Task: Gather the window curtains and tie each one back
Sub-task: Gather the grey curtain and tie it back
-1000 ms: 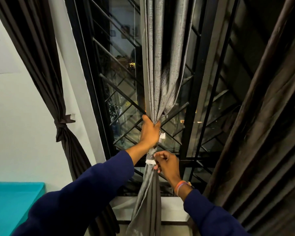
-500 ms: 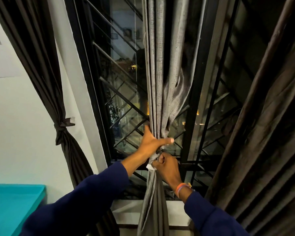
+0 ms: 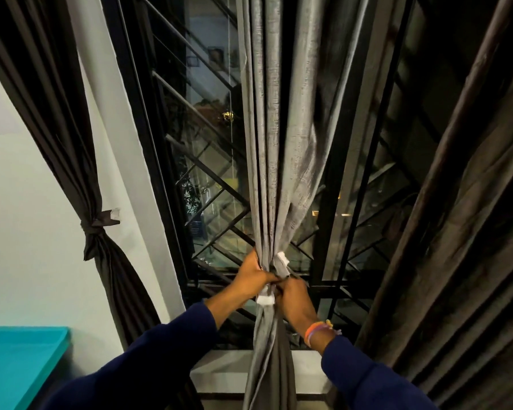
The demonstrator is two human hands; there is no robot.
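Observation:
A grey curtain hangs gathered into a narrow bundle in front of the window's middle. A grey tie-back strip with white ends is wrapped round it at waist height. My left hand grips the bundle and the strip from the left. My right hand grips the strip just below and to the right; one white end sticks out between the hands. A dark curtain on the left is tied back with a knot. Another dark curtain hangs loose on the right.
The black window frame with its diagonal metal grille stands right behind the grey curtain. A white sill runs below it. A turquoise surface sits at the lower left against the pale wall.
My left thumb, stretched across the bundle half a second ago, has curled in. Both hands have closed together on the tie-back, and one white end now sticks up above them.

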